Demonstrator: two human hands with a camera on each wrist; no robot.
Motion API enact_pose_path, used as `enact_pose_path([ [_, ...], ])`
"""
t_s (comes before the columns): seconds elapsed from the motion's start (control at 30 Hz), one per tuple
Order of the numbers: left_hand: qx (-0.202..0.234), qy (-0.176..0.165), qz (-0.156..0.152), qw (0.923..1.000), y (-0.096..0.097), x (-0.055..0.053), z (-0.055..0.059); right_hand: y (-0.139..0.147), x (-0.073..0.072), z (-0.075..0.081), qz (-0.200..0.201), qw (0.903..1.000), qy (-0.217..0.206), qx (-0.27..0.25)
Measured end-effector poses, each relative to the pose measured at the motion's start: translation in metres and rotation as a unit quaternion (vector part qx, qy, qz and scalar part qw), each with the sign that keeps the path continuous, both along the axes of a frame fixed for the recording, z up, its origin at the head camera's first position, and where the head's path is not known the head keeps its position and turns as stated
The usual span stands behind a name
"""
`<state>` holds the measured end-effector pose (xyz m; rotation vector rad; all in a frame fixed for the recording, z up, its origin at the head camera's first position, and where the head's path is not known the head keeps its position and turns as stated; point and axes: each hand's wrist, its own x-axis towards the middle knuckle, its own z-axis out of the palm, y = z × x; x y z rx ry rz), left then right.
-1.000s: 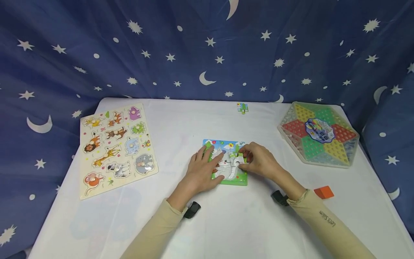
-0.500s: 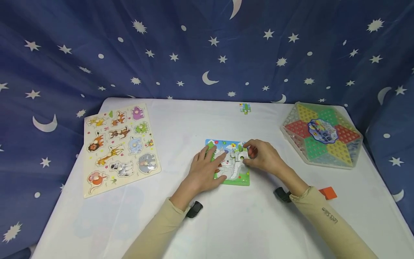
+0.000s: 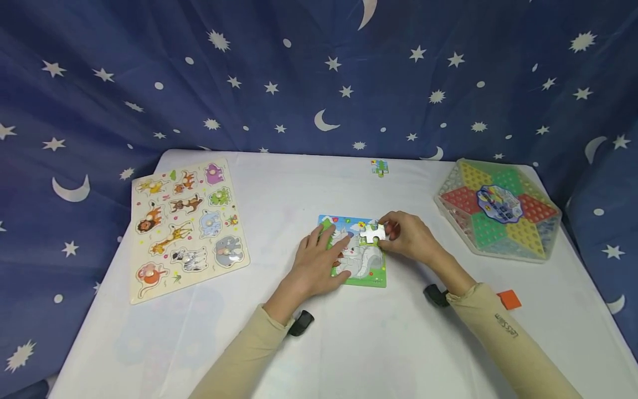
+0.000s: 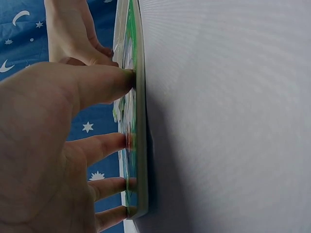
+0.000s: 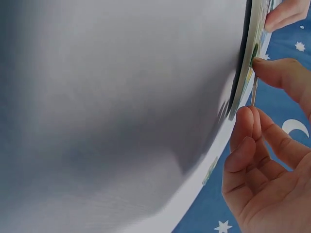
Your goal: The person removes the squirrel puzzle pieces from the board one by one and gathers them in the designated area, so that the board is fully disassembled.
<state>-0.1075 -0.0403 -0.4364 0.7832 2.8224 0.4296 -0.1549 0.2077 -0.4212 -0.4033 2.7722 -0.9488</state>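
shifted up-board since the earlier frame: jigsaw piece (image 3: 371, 234). left hand (image 3: 315, 267): fingers straight, resting on puzzle board (image 3: 363, 281). right hand (image 3: 411, 236): fingers pinching said piece, right of left fingers. step, apparently: fitting; next calls for aligning tabs. beyond fingers: second piece (image 3: 380, 168), bench (image 3: 349, 343).

Navy with white stars and moons across the backdrop (image 3: 279, 66), top of frame; green and sky blue on the puzzle board (image 3: 364, 266), centre; whitish on the puzzle piece (image 3: 372, 233); red, yellow and green triangles on the box (image 3: 498, 208), right.
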Motion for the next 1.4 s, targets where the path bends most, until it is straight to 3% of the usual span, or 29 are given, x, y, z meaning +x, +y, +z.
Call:
enact_pose_path([
  [0.57,0.003,-0.007,0.002,1.0000,-0.001,0.001,0.000,0.011,-0.034,-0.010,-0.025,0.9991,0.006,-0.035],
  [1.4,-0.003,-0.019,0.007,0.9998,0.000,0.002,0.001,0.018,-0.074,-0.011,-0.055,0.9981,0.015,-0.025],
])
